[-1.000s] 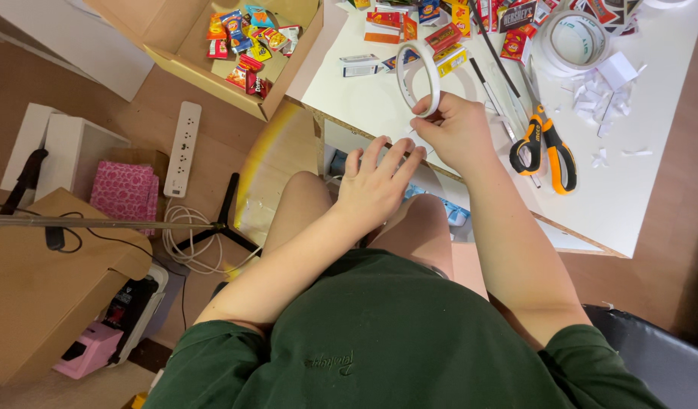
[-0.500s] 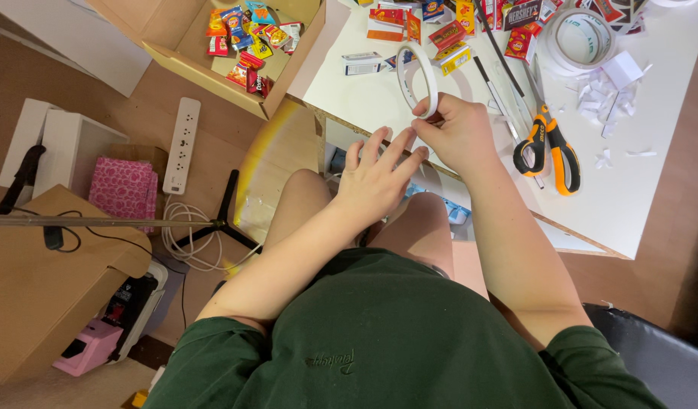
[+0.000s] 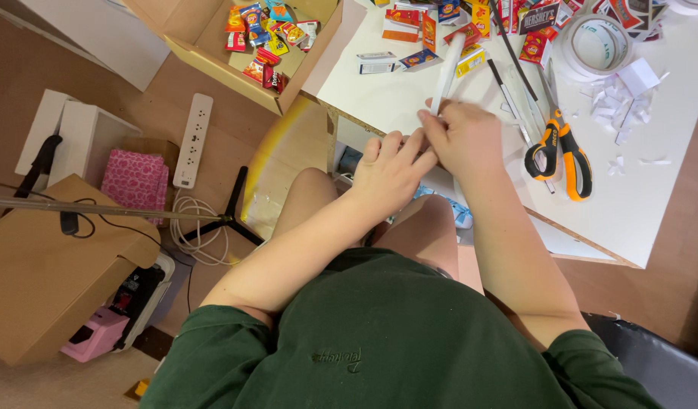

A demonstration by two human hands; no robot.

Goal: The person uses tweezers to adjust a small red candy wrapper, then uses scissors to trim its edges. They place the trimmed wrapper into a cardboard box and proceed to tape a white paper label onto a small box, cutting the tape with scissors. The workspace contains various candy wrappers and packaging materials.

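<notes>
**White tape roll, held edge-on at the bench front**

White tape roll (image 3: 447, 72) — stands on its rim, seen almost edge-on, over the white bench (image 3: 652, 204) near its front edge. Right hand (image 3: 470, 140) is closed around the lower part of the roll, fingers curled, thumb side pinching at its bottom. Left hand (image 3: 391, 170) lies just beside and touching the right, fingers extended and pressed together toward the same spot; whether it grips a loose tape end cannot be told, since the fingertips hide it.

Surroundings — orange-handled scissors (image 3: 561, 148) lie just right of the right hand, blades pointing away from the body. A second, larger tape roll (image 3: 595, 45) lies flat at the far side, with white paper scraps (image 3: 618, 95) beside it. Small colourful snack packets (image 3: 432, 26) are scattered along the far bench edge; more fill an open cardboard box (image 3: 205, 45) on the floor to the left.

Handling note, as a judgement — the work looks like finding or peeling the tape's free end. It goes best with the roll kept steady in the right hand, the left drawing the strip out straight and slowly, so that it does not fold onto itself. Scissors are within easy reach for the cut.
</notes>
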